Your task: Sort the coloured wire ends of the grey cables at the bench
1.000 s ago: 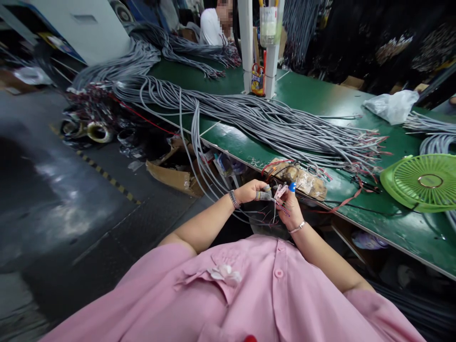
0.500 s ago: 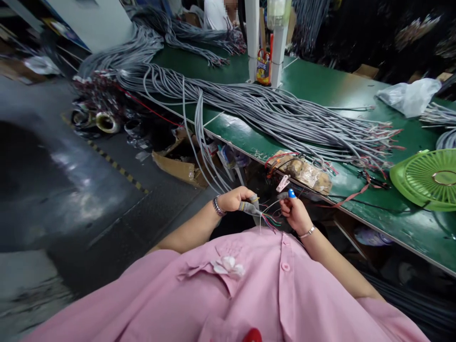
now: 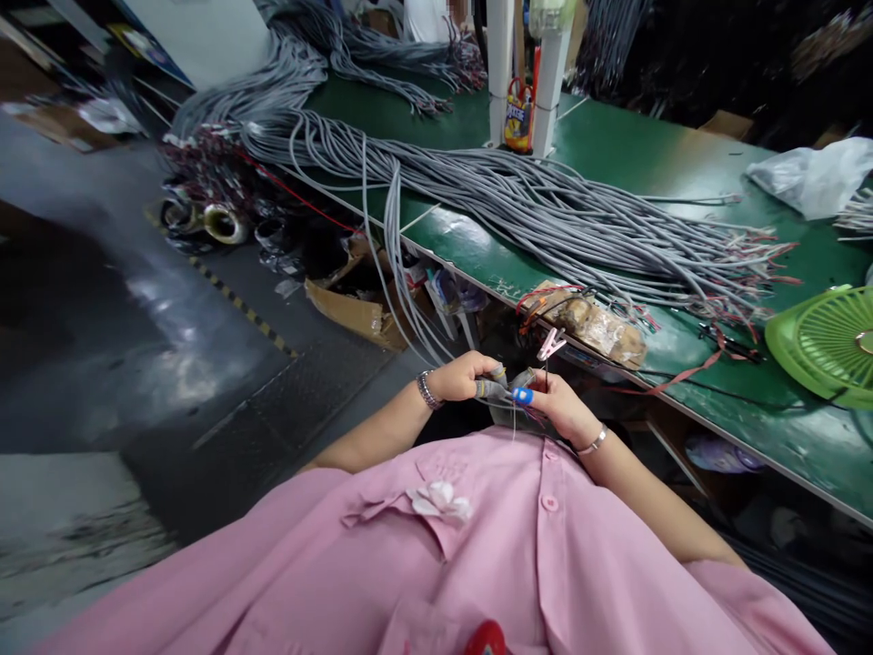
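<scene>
Here, our left hand (image 3: 467,375) pinches a cable (image 3: 496,403), our right hand (image 3: 560,405) its wires (image 3: 514,424), close together. A bundle (image 3: 546,205) lies on the tabletop (image 3: 627,150).

The cables (image 3: 477,182) are grey, the table (image 3: 614,155) is dark green, and the fan (image 3: 828,341) at right is light green. The left floor tape (image 3: 232,297) has black-yellow stripes; the near shirt (image 3: 491,509) is pink.

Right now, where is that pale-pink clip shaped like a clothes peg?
In the head view, the clip is right of centre, just above the person's right hand and below the lumpy brown block at the edge of the green table.
</scene>
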`<move>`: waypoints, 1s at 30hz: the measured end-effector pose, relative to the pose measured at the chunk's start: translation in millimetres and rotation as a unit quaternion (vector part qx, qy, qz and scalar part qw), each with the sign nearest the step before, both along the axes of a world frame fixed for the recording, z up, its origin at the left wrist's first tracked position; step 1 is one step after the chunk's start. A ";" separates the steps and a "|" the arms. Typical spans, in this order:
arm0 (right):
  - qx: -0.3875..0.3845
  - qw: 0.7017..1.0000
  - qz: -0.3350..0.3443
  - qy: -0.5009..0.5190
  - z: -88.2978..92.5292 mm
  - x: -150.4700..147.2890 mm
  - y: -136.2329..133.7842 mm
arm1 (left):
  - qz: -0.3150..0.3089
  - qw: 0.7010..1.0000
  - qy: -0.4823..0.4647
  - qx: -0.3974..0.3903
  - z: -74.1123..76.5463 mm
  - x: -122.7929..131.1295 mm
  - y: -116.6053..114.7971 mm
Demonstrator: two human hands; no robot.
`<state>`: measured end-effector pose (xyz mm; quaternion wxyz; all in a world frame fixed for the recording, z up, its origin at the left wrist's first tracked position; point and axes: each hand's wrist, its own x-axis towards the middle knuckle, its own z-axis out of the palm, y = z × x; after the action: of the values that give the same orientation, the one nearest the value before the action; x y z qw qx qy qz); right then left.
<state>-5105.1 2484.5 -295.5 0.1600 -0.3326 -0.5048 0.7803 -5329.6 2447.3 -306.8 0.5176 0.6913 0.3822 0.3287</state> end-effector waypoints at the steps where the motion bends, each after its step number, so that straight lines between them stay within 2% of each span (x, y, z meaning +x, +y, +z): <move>1: 0.014 1.000 -0.014 -0.006 -0.2 -0.6 -0.5 | 0.000 1.000 0.002 -0.001 -0.8 1.5 0.6; 3: 0.036 0.997 -0.060 -0.011 -3.5 1.2 0.1 | 0.001 1.000 0.005 -0.004 -1.4 3.2 1.0; 8: 0.033 0.970 -0.240 -0.022 -15.9 18.7 9.8 | 0.022 1.000 -0.008 -0.019 4.5 -0.7 0.3; 10: 0.029 0.967 -0.253 -0.025 -18.2 26.4 12.8 | 0.026 0.999 -0.011 -0.019 8.2 -3.3 1.2; 12: 0.065 0.968 -0.239 -0.045 -18.1 33.0 13.1 | 0.024 0.999 -0.012 -0.019 11.4 -5.0 2.3; 15: 0.172 0.959 -0.206 -0.087 -12.5 43.9 9.4 | 0.028 0.999 -0.013 -0.021 14.8 -5.2 1.9; 18: 0.274 0.929 -0.223 -0.108 2.1 61.6 7.0 | 0.043 0.999 -0.016 -0.025 15.7 -4.6 -2.6; 20: 0.352 0.886 -0.270 -0.135 17.6 79.4 10.8 | 0.054 0.998 -0.018 -0.027 14.5 -4.4 -6.2; 23: 0.478 0.785 -0.320 -0.228 45.5 115.1 27.9 | 0.060 0.997 -0.016 -0.039 12.9 -2.4 -10.9; 25: 0.535 0.721 -0.321 -0.302 61.6 143.0 45.5 | 0.067 0.996 -0.012 -0.053 14.1 1.1 -14.2; 27: 0.569 0.657 -0.310 -0.386 72.0 171.2 64.5 | 0.082 0.994 -0.012 -0.066 16.9 5.7 -17.7; 30: 0.579 0.552 -0.303 -0.518 77.3 208.7 89.6 | 0.104 0.991 -0.025 -0.082 20.9 12.2 -21.9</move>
<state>-4896.4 2574.0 -218.2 0.2562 -0.6480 -0.7125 -0.0825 -5317.4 2425.3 -285.9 0.5450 0.5943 0.4648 0.3658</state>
